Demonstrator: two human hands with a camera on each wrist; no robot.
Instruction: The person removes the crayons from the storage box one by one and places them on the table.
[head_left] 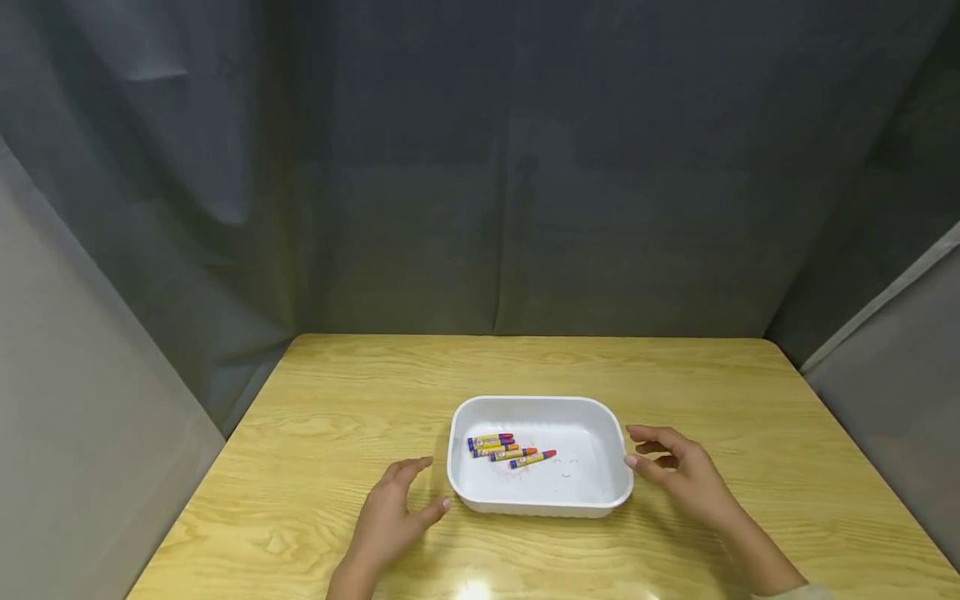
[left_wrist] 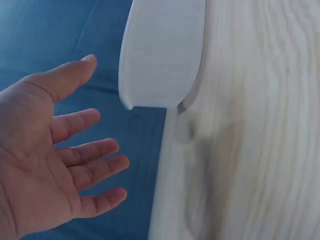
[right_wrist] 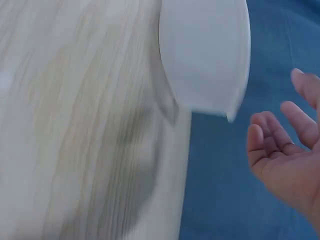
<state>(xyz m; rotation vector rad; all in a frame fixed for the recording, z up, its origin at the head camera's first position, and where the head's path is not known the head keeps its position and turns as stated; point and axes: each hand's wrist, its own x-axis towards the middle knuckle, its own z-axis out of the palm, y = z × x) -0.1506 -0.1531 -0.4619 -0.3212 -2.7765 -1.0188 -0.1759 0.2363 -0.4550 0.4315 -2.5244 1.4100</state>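
A white plastic tray (head_left: 592, 487) sits on the table, and several crayons (head_left: 532, 459) in yellow-and-blue wrappers lie together in its left half. Most of the visible crayon tips are red or orange. To the tray's left is my left hand (head_left: 386, 521), its thumb and fingers spread and apart from the wall; the left wrist view shows the palm (left_wrist: 40, 170) holding nothing. On the other side, my right hand (head_left: 686, 479) has loosely bent fingers close to the right rim. A gap separates that hand (right_wrist: 295, 150) from the tray (right_wrist: 205, 55) in the right wrist view.
The tray stands on a wood-grain table (head_left: 300, 500). Dark grey curtain (head_left: 525, 208) hangs behind the far edge, with paler grey panels (head_left: 75, 417) at both sides. Small smiling-face marks (head_left: 566, 475) show on the tray's floor.
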